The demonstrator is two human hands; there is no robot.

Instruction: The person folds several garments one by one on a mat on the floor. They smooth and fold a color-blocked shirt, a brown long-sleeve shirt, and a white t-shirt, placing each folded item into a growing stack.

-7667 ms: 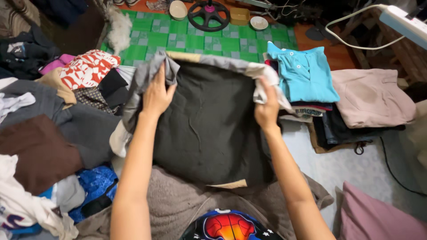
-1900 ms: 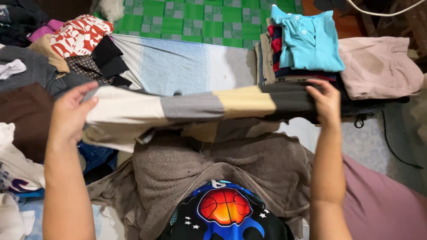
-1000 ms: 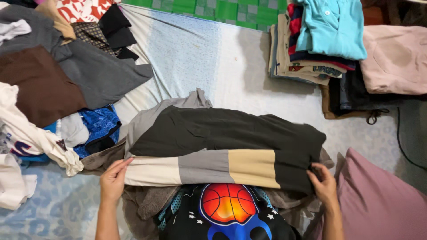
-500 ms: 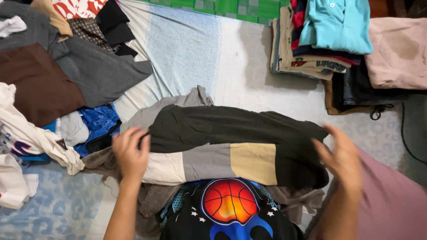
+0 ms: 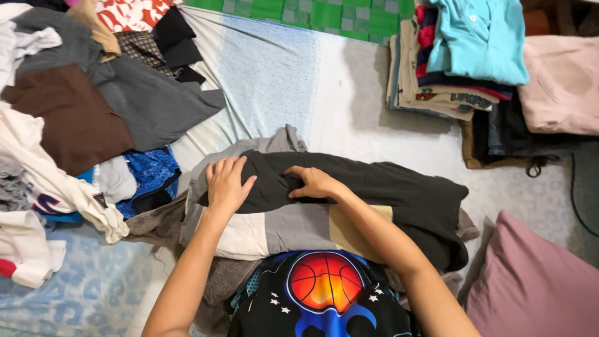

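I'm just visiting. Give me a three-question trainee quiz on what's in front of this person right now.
1. True or false: both hands rest on the dark garment.
2. The turquoise shirt lies: A) on the folded stack, B) on the pink pillow, C) under the left hand.
3. What colour is the mat at the top edge?

Key: 1 true: the right hand touches it too. 2 A. 3 green.

From my remote view, both forearms are bare, with no sleeves showing; the left hand [image 5: 228, 184] and right hand [image 5: 314, 183] wear no gloves, rings or watch that I can see; a black shirt [image 5: 321, 299] bears an orange basketball print, blue swirls and small white stars.
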